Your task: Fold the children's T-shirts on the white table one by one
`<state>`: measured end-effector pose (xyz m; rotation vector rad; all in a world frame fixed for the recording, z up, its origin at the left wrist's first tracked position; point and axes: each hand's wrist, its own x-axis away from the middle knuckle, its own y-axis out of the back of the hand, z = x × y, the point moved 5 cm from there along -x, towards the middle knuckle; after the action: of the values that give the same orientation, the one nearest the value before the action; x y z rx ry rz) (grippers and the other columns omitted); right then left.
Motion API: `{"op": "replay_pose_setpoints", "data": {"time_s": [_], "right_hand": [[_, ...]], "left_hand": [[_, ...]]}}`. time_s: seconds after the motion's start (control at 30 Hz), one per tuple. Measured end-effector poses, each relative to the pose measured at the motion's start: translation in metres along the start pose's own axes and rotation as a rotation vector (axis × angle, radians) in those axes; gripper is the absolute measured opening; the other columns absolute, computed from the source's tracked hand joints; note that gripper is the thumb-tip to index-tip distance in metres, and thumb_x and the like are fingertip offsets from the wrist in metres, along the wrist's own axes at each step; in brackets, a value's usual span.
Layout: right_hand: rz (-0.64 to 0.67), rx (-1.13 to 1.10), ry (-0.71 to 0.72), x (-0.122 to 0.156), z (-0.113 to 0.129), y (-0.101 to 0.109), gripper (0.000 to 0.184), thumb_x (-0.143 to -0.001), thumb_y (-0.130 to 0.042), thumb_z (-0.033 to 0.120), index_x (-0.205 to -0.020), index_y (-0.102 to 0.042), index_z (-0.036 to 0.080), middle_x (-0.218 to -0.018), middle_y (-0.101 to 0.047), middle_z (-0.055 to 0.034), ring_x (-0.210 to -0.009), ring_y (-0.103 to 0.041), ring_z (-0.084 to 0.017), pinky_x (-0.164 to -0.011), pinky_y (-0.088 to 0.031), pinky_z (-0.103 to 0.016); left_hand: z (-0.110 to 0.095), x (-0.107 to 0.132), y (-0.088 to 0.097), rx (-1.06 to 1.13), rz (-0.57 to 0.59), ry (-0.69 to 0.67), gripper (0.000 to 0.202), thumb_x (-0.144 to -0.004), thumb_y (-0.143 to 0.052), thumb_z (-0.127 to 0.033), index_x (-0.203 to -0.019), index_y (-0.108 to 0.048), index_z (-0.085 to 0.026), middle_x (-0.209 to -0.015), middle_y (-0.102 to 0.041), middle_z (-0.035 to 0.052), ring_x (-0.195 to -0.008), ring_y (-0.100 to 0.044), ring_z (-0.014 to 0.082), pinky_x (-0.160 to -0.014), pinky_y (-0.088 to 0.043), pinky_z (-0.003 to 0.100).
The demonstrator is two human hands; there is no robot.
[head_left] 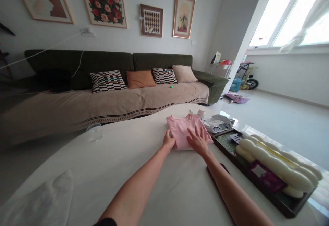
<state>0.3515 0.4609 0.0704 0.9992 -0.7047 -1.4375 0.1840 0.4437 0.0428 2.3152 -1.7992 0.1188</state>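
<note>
A folded pink shirt lies on the white table, its neckline at the far edge. My right hand rests flat on the shirt's right half, fingers spread. At the shirt's near left edge, my left hand is closed, thumb over the fabric and the other fingers at its side, partly hidden. Beneath my right forearm a dark flat object is partly covered.
A dark tray with a cream puffy tissue holder stands right. Behind the shirt are a white bottle and a crinkled packet. A clear cup and a whitish cloth are left. A sofa stands beyond.
</note>
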Motion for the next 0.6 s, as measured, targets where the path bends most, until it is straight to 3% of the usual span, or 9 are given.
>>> {"op": "replay_pose_setpoints", "data": {"time_s": [0.13,0.2,0.27,0.37,0.43,0.53,0.6], "right_hand": [[-0.018,0.110,-0.048,0.007,-0.003,0.000,0.046,-0.083,-0.039,0.049,-0.126,-0.041,0.035,-0.140,-0.030,-0.0045,-0.128,-0.020,-0.034,-0.094,-0.025,-0.053],[-0.093,0.132,-0.168,0.003,-0.018,0.014,0.049,-0.085,-0.031,0.045,-0.130,-0.038,0.023,-0.136,-0.033,-0.0141,-0.124,-0.027,-0.035,-0.091,-0.029,-0.052],[-0.131,0.137,-0.293,-0.002,-0.037,0.026,0.050,-0.086,-0.028,0.035,-0.127,-0.040,0.009,-0.120,-0.047,-0.0238,-0.111,-0.044,-0.034,-0.083,-0.038,-0.046],[-0.116,0.125,-0.353,-0.007,-0.059,0.037,0.040,-0.080,-0.037,0.025,-0.112,-0.052,0.007,-0.094,-0.061,-0.0180,-0.087,-0.058,-0.025,-0.070,-0.044,-0.032],[-0.124,0.130,-0.329,-0.006,-0.064,0.042,0.035,-0.076,-0.041,0.023,-0.107,-0.055,0.013,-0.093,-0.062,-0.0128,-0.085,-0.058,-0.022,-0.068,-0.043,-0.028],[-0.162,0.160,-0.298,0.004,-0.058,0.044,0.038,-0.077,-0.042,0.024,-0.113,-0.051,0.016,-0.095,-0.061,-0.0111,-0.087,-0.058,-0.022,-0.070,-0.043,-0.029],[-0.198,0.196,-0.284,0.012,-0.049,0.040,0.043,-0.078,-0.043,0.027,-0.120,-0.046,0.017,-0.106,-0.057,-0.0147,-0.098,-0.053,-0.027,-0.076,-0.042,-0.037]], "left_hand": [[-0.015,-0.006,0.003,-0.114,-0.083,-0.052,0.044,-0.069,-0.054,-0.008,-0.112,-0.052,-0.018,-0.095,-0.062,0.0061,-0.092,-0.056,0.0193,-0.084,-0.040,0.029],[-0.023,-0.008,0.001,-0.156,-0.101,-0.077,0.041,-0.071,-0.052,-0.009,-0.111,-0.053,-0.017,-0.100,-0.061,0.0075,-0.096,-0.055,0.0203,-0.086,-0.038,0.030],[-0.026,-0.008,-0.002,-0.191,-0.090,-0.093,0.044,-0.070,-0.055,-0.012,-0.114,-0.053,-0.014,-0.106,-0.060,0.0094,-0.100,-0.054,0.0214,-0.088,-0.038,0.029],[-0.022,-0.007,-0.008,-0.239,-0.040,-0.100,0.058,-0.063,-0.062,-0.012,-0.120,-0.050,-0.012,-0.115,-0.057,0.0110,-0.105,-0.052,0.0224,-0.088,-0.039,0.026],[-0.018,-0.008,-0.010,-0.266,-0.013,-0.102,0.066,-0.060,-0.062,-0.008,-0.124,-0.047,-0.014,-0.121,-0.054,0.0094,-0.109,-0.050,0.0210,-0.089,-0.039,0.023],[-0.013,-0.010,-0.009,-0.304,0.002,-0.101,0.069,-0.061,-0.057,-0.005,-0.127,-0.043,-0.014,-0.127,-0.049,0.0088,-0.114,-0.047,0.0196,-0.091,-0.037,0.022],[-0.010,-0.009,-0.007,-0.331,0.014,-0.092,0.068,-0.063,-0.056,-0.005,-0.128,-0.041,-0.011,-0.128,-0.048,0.0112,-0.114,-0.047,0.0213,-0.091,-0.039,0.025]]}}
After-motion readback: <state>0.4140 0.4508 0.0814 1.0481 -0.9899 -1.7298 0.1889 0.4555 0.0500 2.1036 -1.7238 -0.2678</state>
